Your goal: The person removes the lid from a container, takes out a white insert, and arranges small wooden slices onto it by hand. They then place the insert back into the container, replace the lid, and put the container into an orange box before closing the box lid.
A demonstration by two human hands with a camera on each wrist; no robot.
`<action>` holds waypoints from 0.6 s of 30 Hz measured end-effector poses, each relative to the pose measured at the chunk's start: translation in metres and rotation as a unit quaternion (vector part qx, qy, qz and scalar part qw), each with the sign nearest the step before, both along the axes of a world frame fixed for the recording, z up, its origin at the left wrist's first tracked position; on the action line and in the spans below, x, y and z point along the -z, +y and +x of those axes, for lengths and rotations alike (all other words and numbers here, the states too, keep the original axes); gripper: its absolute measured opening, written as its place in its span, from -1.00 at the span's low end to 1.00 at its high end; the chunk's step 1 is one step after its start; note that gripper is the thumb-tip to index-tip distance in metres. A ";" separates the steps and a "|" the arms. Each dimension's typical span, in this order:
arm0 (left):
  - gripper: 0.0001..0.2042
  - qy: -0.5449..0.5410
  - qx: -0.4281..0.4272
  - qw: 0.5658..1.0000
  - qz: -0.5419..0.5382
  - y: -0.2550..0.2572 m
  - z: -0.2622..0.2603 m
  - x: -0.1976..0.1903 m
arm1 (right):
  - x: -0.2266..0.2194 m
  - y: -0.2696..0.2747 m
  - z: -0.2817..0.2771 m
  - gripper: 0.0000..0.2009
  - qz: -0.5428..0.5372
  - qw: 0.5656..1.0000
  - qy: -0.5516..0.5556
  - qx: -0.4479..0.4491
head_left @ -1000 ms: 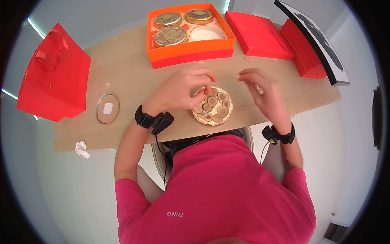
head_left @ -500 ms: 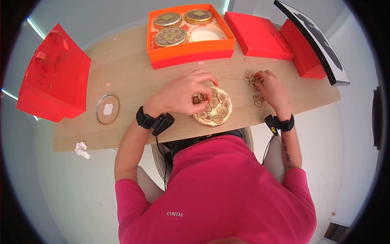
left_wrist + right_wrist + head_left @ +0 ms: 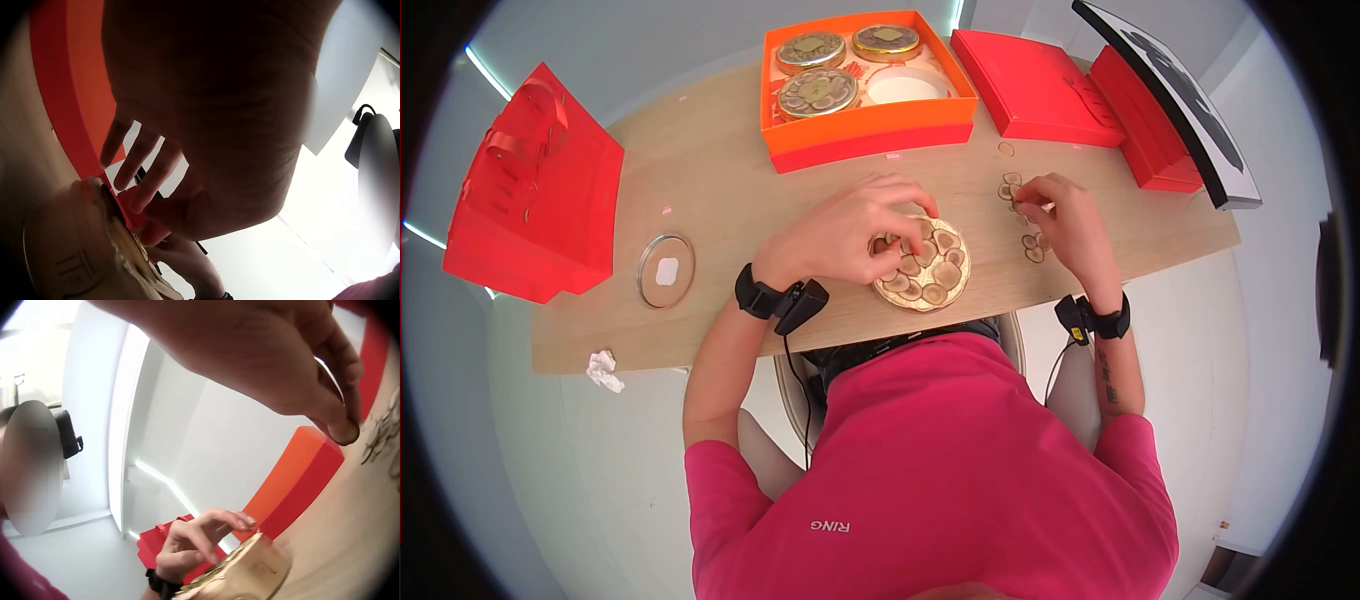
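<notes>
A round tub (image 3: 956, 284) lined with gold, frilled at the rim, stands before me, topped with dried pale slices (image 3: 934, 294) that have dark edges. Over its left side my left hand (image 3: 850, 232) is bent, index finger and thumb apart, fingertips down at the slices. In the left wrist view the left hand (image 3: 206, 125) hangs beside the tub's wall (image 3: 69, 250). To the right, my right hand (image 3: 1068, 222) is at a loose group of slices (image 3: 1033, 247) on the table. Its thumb and index finger pinch one dark-edged slice (image 3: 354, 435) in the right wrist view.
An orange-red box (image 3: 870, 135) behind holds several round tins and one vacant round recess. Red boxes (image 3: 1035, 90) and a framed picture (image 3: 1190, 100) stand back right. Left are a red bag (image 3: 540, 200), a clear round lid (image 3: 688, 272) and crumpled tissue (image 3: 604, 370).
My right hand has come down from beside the tub onto the loose slices at the right and pinches there. My left hand stays over the tub, its fingers shifting slightly among the slices.
</notes>
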State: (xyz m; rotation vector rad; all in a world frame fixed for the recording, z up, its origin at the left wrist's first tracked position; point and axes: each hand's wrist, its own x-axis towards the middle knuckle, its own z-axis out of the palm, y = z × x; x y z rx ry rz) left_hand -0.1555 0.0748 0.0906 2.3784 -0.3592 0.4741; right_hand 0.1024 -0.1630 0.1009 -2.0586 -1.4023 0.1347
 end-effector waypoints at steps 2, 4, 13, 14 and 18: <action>-0.80 0.000 -0.004 1.000 0.002 0.000 0.000 0.001 | -0.016 0.000 -0.021 -0.86 0.010 0.999 -0.002 -0.045; -0.78 0.000 -0.008 1.000 0.003 0.000 -0.001 0.002 | -0.032 0.000 -0.043 -0.87 0.014 0.994 -0.033 -0.100; -0.83 -0.016 -0.024 1.000 0.001 0.002 0.001 0.003 | -0.025 0.006 -0.088 -0.84 0.094 0.960 -0.101 -0.244; -0.84 -0.014 -0.025 1.000 -0.002 0.003 0.001 0.002 | -0.024 0.008 -0.090 -0.84 0.106 0.956 -0.118 -0.248; -0.85 -0.006 -0.026 1.000 -0.012 0.004 0.001 0.001 | -0.020 0.011 -0.085 -0.81 0.066 0.951 -0.131 -0.272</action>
